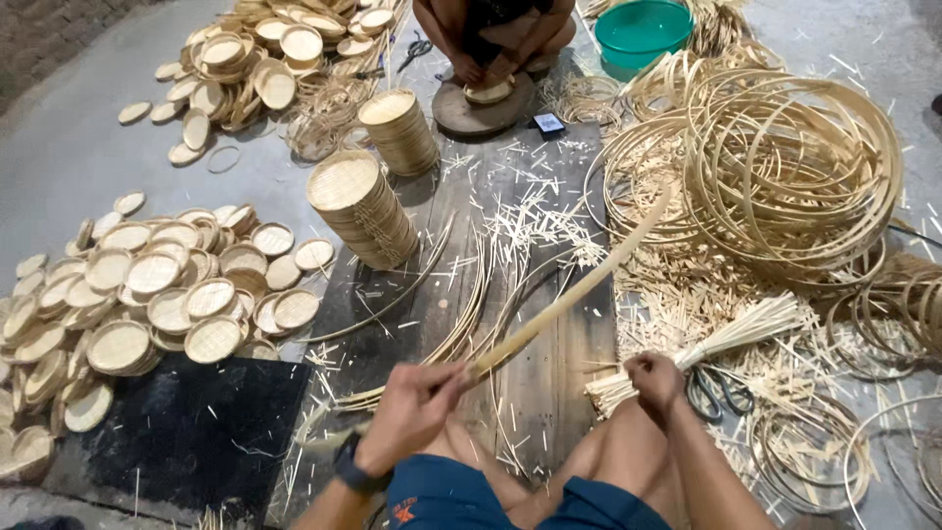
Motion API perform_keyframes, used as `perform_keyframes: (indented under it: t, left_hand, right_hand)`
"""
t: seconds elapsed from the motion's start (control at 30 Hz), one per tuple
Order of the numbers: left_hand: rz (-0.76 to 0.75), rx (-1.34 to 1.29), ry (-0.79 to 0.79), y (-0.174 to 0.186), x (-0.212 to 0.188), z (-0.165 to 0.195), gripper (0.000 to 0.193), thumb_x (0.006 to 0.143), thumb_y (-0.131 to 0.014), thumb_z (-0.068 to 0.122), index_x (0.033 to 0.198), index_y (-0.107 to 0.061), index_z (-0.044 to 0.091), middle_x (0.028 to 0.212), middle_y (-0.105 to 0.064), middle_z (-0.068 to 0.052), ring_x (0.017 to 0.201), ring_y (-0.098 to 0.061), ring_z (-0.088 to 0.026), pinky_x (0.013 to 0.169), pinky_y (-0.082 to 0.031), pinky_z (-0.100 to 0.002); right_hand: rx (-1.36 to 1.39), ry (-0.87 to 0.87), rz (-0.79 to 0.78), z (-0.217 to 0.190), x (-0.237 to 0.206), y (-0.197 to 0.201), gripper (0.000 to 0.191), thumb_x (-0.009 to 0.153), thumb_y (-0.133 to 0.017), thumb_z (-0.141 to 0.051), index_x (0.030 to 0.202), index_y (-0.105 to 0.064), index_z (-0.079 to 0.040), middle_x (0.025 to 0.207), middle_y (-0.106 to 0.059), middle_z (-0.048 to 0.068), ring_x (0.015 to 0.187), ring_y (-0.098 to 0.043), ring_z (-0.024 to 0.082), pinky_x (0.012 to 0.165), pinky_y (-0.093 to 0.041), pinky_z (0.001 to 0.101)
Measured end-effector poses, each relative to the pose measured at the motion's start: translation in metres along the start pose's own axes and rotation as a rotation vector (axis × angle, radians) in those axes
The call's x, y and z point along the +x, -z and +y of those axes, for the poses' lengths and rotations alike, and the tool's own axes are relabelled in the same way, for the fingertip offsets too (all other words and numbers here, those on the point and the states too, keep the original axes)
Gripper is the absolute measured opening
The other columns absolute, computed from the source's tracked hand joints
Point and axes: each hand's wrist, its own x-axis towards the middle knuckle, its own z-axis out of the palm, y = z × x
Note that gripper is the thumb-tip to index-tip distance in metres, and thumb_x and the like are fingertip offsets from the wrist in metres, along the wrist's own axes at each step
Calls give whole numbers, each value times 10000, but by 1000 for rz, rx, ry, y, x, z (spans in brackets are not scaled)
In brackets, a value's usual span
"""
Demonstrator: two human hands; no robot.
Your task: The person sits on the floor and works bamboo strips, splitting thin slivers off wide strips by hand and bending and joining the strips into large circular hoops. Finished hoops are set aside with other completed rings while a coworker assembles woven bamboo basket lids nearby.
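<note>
My left hand [412, 407] grips the near end of a long, curved bamboo strip [579, 290] that rises away toward the upper right over the dark wooden board [549, 186]. My right hand [655, 383] is closed around a bundle of thin bamboo sticks [731, 334] lying on the floor to my right. A pair of scissors [716, 391] lies just right of that hand. Loose strips and offcuts lie scattered on the board between my knees.
Two stacks of round woven lids [361, 208] [400, 130] stand on the board. Heaps of woven discs [157, 294] lie at left and top left. A big tangle of bamboo hoops [785, 167] fills the right. Another person [496, 39] squats at the top beside a green basin [643, 31].
</note>
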Motion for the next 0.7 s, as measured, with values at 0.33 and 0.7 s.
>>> perform_keyframes:
  t: [0.33,0.7]
  left_hand:
    - [154,116,-142,-23,-33,-40,140,890,-735,149,952,-806,46,573,-648,-61,535,-584,-127,501,-450,-312]
    - [105,-69,116,-31,-47,-109,107,915,-718,97,916,-797,25,529,-569,-84,481,-509,-89,460,-420,-278]
  right_hand:
    - [-1082,79,-349,-23,28,-16,480,744,-785,-141,1204,-736,-268,1124,-758,139,1059,-732,275,952,-568,366]
    - [-1244,272,-222,-14,56,-38,149,842,-697,-242,914,-828,-242,1063,-754,97,970,-736,297,889,-583,407]
